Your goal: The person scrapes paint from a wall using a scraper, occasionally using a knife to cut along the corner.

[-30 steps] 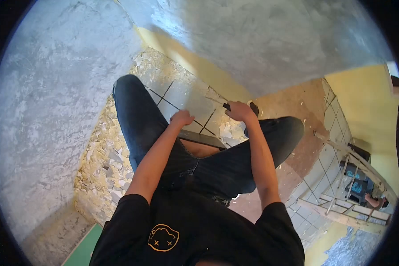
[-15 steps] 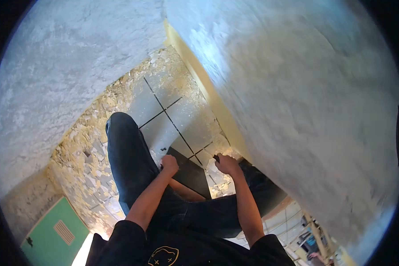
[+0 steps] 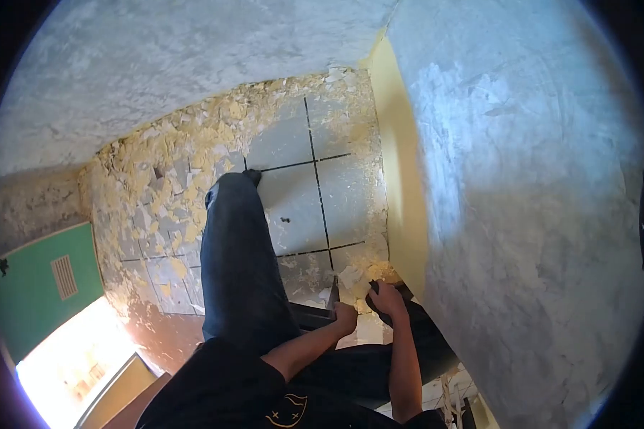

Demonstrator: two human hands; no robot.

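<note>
My left hand (image 3: 345, 319) is closed on a dark flat panel (image 3: 334, 292), tilted so that mostly its thin edge shows. Part of the panel is hidden behind my knee and forearm. To the right, close to the wall's foot, my right hand (image 3: 389, 299) is closed round a dark-handled tool (image 3: 373, 287); its working end cannot be made out. Pale flakes (image 3: 350, 275) lie on the floor just ahead of both hands. My bent leg (image 3: 240, 257) stands left of them.
Yellow and grey flakes (image 3: 186, 171) cover much of the tiled floor (image 3: 286, 193). A small dark bit (image 3: 285, 219) lies on a tile. A rough plastered wall (image 3: 522, 214) rises close on my right. A green door (image 3: 46, 286) with a vent is at left.
My view has turned, so the floor and door appear shifted. The dark panel, broad side showing before, is now nearly edge-on. My left hand has come nearer my right hand.
</note>
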